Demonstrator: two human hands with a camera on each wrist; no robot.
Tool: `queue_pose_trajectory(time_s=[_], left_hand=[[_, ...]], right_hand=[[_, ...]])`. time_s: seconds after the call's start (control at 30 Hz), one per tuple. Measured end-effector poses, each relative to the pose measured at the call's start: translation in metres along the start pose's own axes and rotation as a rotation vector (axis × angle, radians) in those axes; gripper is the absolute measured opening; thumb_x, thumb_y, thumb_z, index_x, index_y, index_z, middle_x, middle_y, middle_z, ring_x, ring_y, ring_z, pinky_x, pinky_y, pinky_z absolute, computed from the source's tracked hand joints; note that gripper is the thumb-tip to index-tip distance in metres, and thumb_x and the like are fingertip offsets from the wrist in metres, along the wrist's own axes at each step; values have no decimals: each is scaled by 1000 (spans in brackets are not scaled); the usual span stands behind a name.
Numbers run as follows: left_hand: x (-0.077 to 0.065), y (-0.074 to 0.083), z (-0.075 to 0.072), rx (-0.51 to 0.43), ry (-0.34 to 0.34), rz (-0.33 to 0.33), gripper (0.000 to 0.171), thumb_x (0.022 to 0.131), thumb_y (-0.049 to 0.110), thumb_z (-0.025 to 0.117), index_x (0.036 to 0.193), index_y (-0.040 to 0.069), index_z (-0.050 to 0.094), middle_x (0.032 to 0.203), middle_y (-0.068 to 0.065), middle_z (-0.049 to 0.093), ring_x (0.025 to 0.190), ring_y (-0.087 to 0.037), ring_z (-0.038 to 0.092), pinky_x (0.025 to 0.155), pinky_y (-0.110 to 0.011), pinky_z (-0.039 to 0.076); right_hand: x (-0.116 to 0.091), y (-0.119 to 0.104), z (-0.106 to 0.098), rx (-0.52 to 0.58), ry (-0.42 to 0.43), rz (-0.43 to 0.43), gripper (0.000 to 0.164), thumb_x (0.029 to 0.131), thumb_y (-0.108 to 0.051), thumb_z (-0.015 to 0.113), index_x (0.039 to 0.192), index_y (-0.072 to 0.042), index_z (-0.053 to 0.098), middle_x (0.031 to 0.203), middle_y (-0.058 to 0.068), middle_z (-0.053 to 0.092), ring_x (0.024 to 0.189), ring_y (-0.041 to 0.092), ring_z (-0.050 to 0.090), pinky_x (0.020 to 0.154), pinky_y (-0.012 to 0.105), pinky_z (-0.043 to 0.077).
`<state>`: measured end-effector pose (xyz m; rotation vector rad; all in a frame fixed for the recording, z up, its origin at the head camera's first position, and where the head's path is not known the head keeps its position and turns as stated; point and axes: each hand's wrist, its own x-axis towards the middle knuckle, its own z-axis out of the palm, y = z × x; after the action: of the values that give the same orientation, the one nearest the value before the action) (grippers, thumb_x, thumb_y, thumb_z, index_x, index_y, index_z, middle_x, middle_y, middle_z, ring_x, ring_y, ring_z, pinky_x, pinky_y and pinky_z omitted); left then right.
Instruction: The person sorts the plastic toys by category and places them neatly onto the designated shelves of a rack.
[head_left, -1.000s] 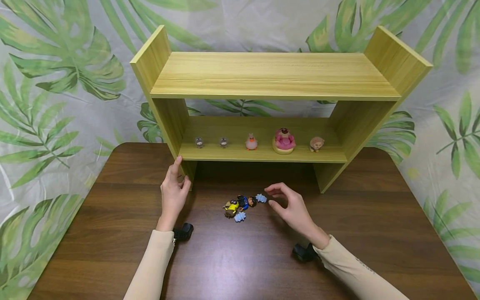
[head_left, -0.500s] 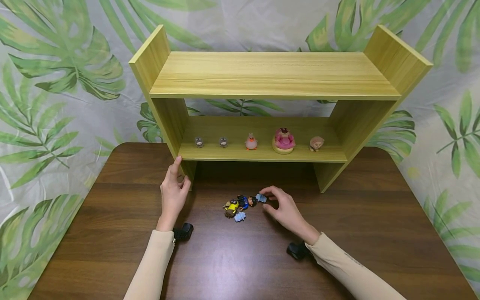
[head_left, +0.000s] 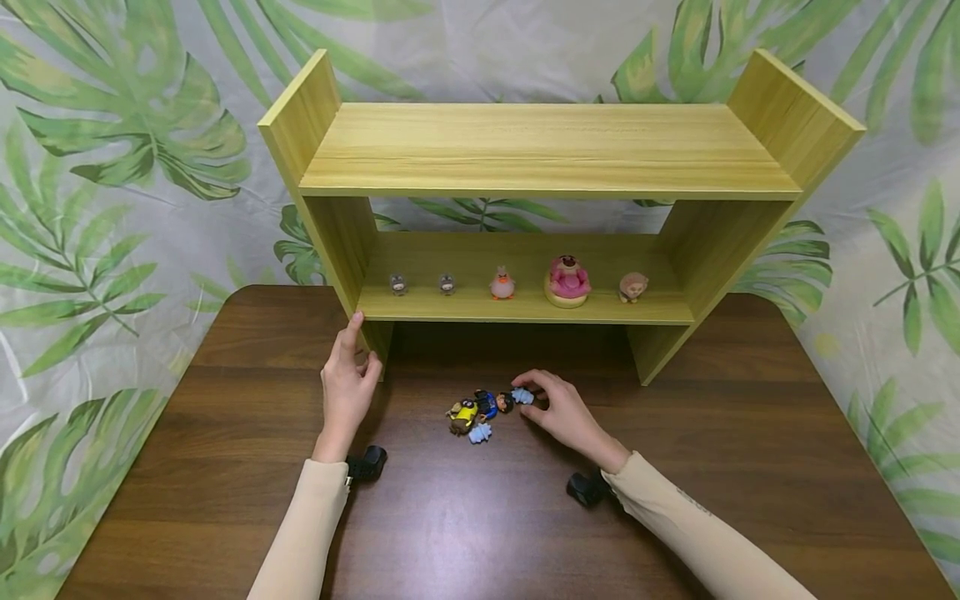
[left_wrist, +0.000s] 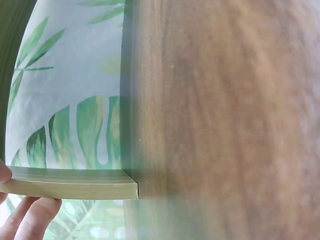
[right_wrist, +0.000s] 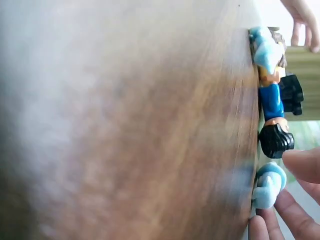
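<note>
In the head view, my left hand [head_left: 348,392] grips the left side panel of the wooden shelf unit [head_left: 525,321]; in the left wrist view, thumb and fingers [left_wrist: 37,220] lie on opposite sides of the panel end [left_wrist: 70,186]. My right hand [head_left: 570,412] has its thumb and fingers spread around a small light-blue figurine [head_left: 522,396] lying on the table. In the right wrist view, fingertips lie against that figurine [right_wrist: 269,187], the thumb apart from it near a black-haired figurine [right_wrist: 276,140]. This figurine, in blue, lies beside a yellow-and-brown figurine [head_left: 463,415] and another light-blue figurine [head_left: 480,433].
On the middle shelf stand two small grey figurines [head_left: 397,285], a pink duck-like figurine [head_left: 502,284], a pink bear in a yellow ring [head_left: 567,283] and a round pale-pink figurine [head_left: 633,287]. The unit stands on a brown table [head_left: 450,533] before a leaf-patterned cloth [head_left: 150,125].
My right hand has moved left, and its fingers and thumb have come around the light-blue figurine. My left hand has stayed on the shelf panel.
</note>
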<state>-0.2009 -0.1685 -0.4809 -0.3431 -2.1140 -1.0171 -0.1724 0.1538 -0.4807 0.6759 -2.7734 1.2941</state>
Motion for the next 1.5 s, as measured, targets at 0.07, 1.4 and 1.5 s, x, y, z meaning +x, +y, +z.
queue_pose_trajectory(time_s=[0.07, 1.4, 1.5], left_hand=[[0, 0, 0, -1, 2, 4, 84, 80, -16, 55, 144, 34, 34, 102, -17, 55, 73, -30, 52, 51, -41, 52], [0, -1, 1, 6, 9, 15, 86, 78, -18, 56, 144, 34, 34, 101, -18, 55, 69, -27, 47, 48, -37, 49], [0, -1, 1, 4, 12, 19, 87, 78, -19, 55, 144, 34, 34, 100, -18, 56, 70, -28, 48, 48, -38, 49]], right_hand=[[2, 0, 0, -12, -15, 9, 31, 83, 0, 71, 112, -6, 64, 108, 7, 62, 98, 24, 58, 82, 40, 49], [-1, -12, -14, 73, -58, 29, 27, 84, 4, 66, 110, -3, 65, 108, 11, 64, 92, 23, 63, 73, 31, 54], [-3, -18, -17, 105, -56, 37, 26, 85, 5, 65, 110, -3, 65, 109, 12, 64, 93, 24, 63, 74, 31, 54]])
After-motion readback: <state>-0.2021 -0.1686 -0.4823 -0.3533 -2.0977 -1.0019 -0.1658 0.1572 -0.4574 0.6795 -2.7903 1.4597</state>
